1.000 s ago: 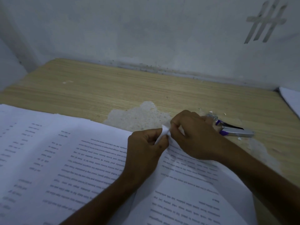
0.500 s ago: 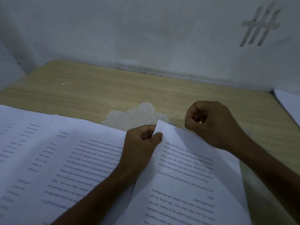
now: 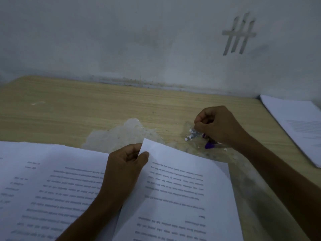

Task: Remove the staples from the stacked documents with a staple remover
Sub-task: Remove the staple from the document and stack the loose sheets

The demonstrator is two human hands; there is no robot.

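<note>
Head view: left hand [image 3: 125,169] pinching the lifted corner of the top document [image 3: 173,188], apparently staple-free. Right hand [image 3: 218,126] curled over a litter of scraps [image 3: 190,135], contents impossible to tell; staple remover [image 3: 211,145] lying unheld beneath its wrist. Another paper stack [image 3: 295,122] right of it, likely pending. Worn wooden table [image 3: 86,105], grey wall [image 3: 139,40] beyond.

printed documents [image 3: 182,197] lie spread open; purple staple remover [image 3: 210,145] lies just beyond.

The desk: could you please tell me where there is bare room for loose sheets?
Free: wood between the wall and the open documents, left of the worn patch. Crowded: scraps and the staple remover by the right hand; a paper stack at the right edge.
</note>
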